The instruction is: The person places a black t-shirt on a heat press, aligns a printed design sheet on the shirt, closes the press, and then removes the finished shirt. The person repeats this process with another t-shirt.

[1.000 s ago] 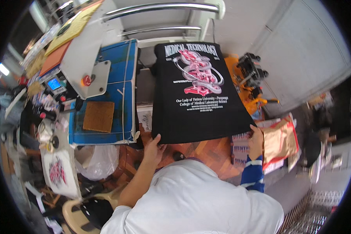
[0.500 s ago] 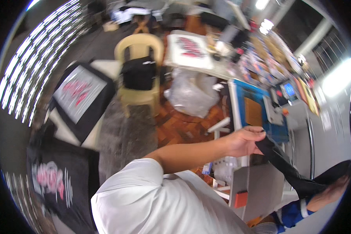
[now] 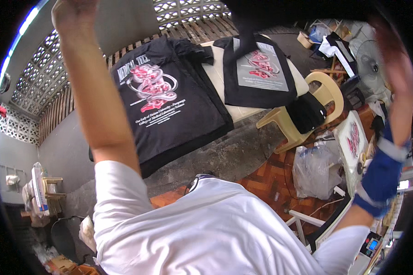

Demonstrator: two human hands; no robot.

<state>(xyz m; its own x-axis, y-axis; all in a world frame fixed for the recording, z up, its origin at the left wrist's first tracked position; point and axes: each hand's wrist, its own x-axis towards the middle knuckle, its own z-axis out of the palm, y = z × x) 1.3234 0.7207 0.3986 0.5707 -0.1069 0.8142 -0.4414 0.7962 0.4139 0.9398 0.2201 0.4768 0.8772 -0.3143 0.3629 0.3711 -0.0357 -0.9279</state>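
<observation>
Black cloth (image 3: 248, 39) is seen in the head view at the upper edge, right of centre, held up in front of the scene and partly cut off; one fold is hung down over the view of a printed shirt (image 3: 266, 80). The left hand (image 3: 75, 16) is raised at the upper left, its fingers cropped by the edge, so whether they are spread or pinched cannot be told, nor whether the cloth is gripped by them. The right hand (image 3: 392, 59) is raised at the upper right, beside the cloth's dark end; it is blurred and shaded, and the state of its fingers cannot be told either. Its forearm is wrapped in a blue sleeve (image 3: 378, 183) with white bands.

Below the hands, a shirt pile (image 3: 183, 119) is laid out at left, the top one black with a pink and white design. Just beside it, the printed shirt is spread on a pale table (image 3: 215, 85), its pink figure set in a grey rectangle. Folded black fabric (image 3: 305, 112) is borne by a beige chair (image 3: 328, 91) near the table. Beyond the chair, a fan (image 3: 369, 62) is seen; nearer, a clear bag (image 3: 314, 172) is rested on the brick-coloured floor (image 3: 270, 183).
</observation>
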